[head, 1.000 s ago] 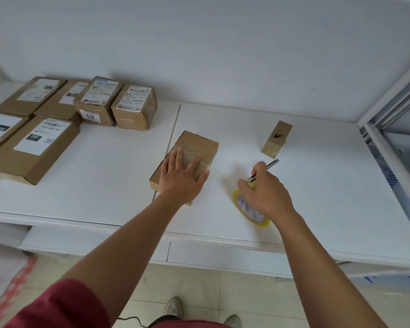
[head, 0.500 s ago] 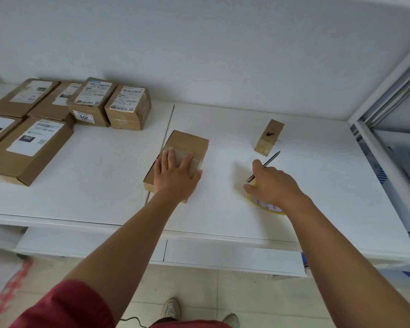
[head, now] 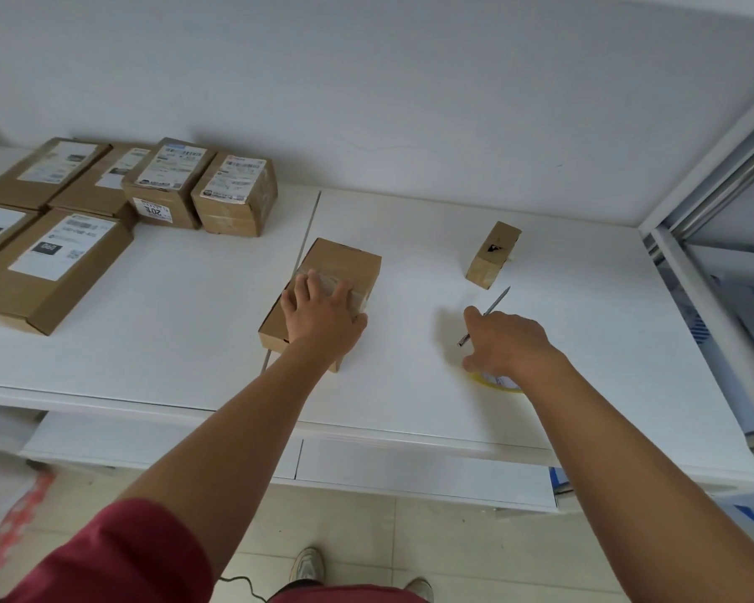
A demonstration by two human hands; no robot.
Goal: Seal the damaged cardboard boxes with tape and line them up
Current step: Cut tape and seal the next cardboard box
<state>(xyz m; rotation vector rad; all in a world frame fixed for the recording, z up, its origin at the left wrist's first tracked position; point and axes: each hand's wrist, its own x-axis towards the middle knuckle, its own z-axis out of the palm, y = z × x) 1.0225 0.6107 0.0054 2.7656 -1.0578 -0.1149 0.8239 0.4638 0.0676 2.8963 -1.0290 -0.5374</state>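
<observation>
Head view shows left hand (head: 323,313) pressing flat, fingers straight, on a matte cardboard box (head: 323,295) at mid-table; right hand (head: 508,341) pinches a thin metal pen (head: 485,315), covering most of the yellow tape roll (head: 497,382); white table (head: 584,341) lies bare toward the right edge.

The table (head: 192,341) carries 6 labelled boxes (head: 236,193) grouped at its rear-left corner. 1 cardboard box (head: 345,263) lies near the centre, under the left hand (head: 323,315). A small box (head: 492,254) sits right of it, toward the rear. The tape roll (head: 497,382) lies toward the front edge, under the right hand (head: 506,341), which holds a pen (head: 490,306).
</observation>
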